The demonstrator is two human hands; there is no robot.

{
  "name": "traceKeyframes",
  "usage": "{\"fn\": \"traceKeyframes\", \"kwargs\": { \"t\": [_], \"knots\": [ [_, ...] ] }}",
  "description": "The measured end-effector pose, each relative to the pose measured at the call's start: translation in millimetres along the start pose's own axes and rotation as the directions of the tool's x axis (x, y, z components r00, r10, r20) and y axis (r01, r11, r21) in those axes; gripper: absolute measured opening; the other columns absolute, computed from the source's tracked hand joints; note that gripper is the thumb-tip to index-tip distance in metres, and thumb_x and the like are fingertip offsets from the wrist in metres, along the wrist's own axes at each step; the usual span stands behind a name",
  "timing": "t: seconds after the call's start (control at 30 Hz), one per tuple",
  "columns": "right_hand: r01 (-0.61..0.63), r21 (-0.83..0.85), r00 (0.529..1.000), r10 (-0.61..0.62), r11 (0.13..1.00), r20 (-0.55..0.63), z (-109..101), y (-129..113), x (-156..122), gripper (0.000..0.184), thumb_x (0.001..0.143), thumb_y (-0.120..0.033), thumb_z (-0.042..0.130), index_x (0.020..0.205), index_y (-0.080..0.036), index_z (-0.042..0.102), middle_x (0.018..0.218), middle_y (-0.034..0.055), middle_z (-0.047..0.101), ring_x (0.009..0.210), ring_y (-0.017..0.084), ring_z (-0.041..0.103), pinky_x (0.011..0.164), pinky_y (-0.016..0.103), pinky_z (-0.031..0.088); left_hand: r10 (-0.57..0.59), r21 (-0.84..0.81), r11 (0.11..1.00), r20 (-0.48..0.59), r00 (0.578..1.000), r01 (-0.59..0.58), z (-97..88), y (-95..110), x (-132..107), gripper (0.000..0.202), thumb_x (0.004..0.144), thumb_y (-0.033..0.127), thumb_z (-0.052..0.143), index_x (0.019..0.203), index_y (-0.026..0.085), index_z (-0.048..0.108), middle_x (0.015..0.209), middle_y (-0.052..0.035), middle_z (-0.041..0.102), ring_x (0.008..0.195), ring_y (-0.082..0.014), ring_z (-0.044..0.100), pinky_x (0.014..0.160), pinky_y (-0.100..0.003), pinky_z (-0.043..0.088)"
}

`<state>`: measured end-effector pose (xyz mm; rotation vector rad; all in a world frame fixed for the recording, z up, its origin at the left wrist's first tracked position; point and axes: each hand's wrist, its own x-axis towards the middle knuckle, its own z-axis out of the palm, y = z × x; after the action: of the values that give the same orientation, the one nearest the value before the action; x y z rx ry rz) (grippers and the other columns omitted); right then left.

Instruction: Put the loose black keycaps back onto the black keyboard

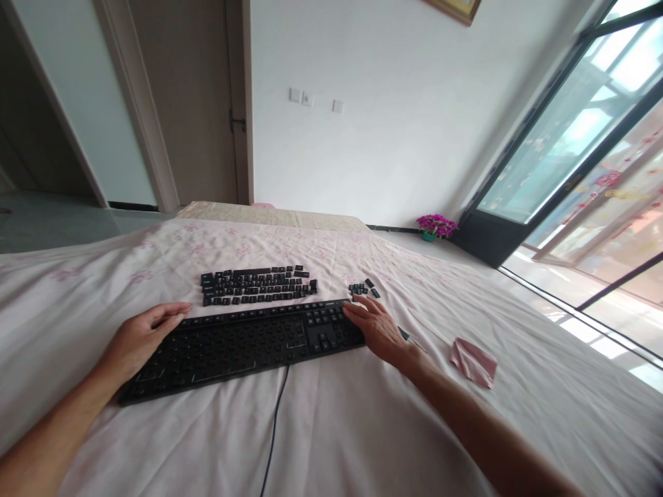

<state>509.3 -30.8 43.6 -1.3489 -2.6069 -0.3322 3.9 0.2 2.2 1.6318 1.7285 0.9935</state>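
Observation:
A black keyboard lies slanted on the bedsheet, most of its main key area bare, with a row of keys along its far edge and some toward its right end. At the far left end is my left hand, its fingers drawn together with the thumb, closed at the keyboard's edge. My right hand rests over the right end, fingers stretched flat across the keys and far edge; its thumb is hidden. Beyond the keyboard, loose black keycaps sit in rows, and a smaller keycap group lies near my right fingertips.
A dark cable runs from under the keyboard's near edge toward me. On the pale flowered sheet at right lies a folded pink cloth. Past the bed stand a potted purple flower, a door and a glass door.

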Motion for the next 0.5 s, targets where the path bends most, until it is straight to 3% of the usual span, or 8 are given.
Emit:
{"fn": "traceKeyframes", "kwargs": {
  "t": [0.17,0.3,0.4,0.5],
  "knots": [
    [-0.054,-0.009,0.995,0.054,0.999,0.089,-1.3,-10.1,1.6,0.074,0.071,0.006,0.039,0.139,-0.022,0.049,0.147,0.0023,0.045,0.142,0.027,0.024,0.117,0.054,0.015,-0.011,-0.013,1.000,-0.001,1.000,0.011,0.0,1.4,-1.0,0.050,0.080,0.053,0.056,0.117,0.020,0.063,0.122,-0.0059,0.067,0.114,-0.0219,0.060,0.103,-0.031,0.040],
    [-0.084,0.044,0.990,0.078,0.996,0.113,-0.9,-12.7,-1.1,0.083,0.065,0.007,0.039,0.142,-0.024,0.046,0.149,0.0025,0.042,0.143,0.026,0.022,0.117,0.055,0.016,-0.001,-0.015,1.000,-0.003,1.000,0.001,0.2,0.8,0.3,0.052,0.080,0.055,0.056,0.116,0.019,0.064,0.122,-0.0070,0.068,0.114,-0.0231,0.060,0.103,-0.031,0.041],
    [-0.119,0.161,0.992,0.110,0.980,0.062,1.7,0.4,-0.7,0.081,0.067,0.006,0.037,0.141,-0.028,0.047,0.143,0.0003,0.049,0.140,0.023,0.032,0.114,0.050,0.027,-0.015,-0.010,1.000,0.007,1.000,0.015,0.3,1.1,0.2,0.052,0.079,0.056,0.056,0.116,0.019,0.064,0.123,-0.0072,0.067,0.114,-0.0242,0.060,0.105,-0.033,0.039],
    [-0.244,0.268,0.959,0.273,0.932,-0.079,5.7,33.2,8.6,0.065,0.079,0.002,0.034,0.131,-0.026,0.058,0.128,0.0019,0.063,0.125,0.018,0.051,0.105,0.037,0.042,-0.025,-0.008,1.000,0.002,1.000,0.025,0.0,2.1,-0.6,0.052,0.079,0.056,0.055,0.115,0.020,0.064,0.124,-0.0065,0.066,0.114,-0.0248,0.060,0.107,-0.036,0.038]
  ]
}}
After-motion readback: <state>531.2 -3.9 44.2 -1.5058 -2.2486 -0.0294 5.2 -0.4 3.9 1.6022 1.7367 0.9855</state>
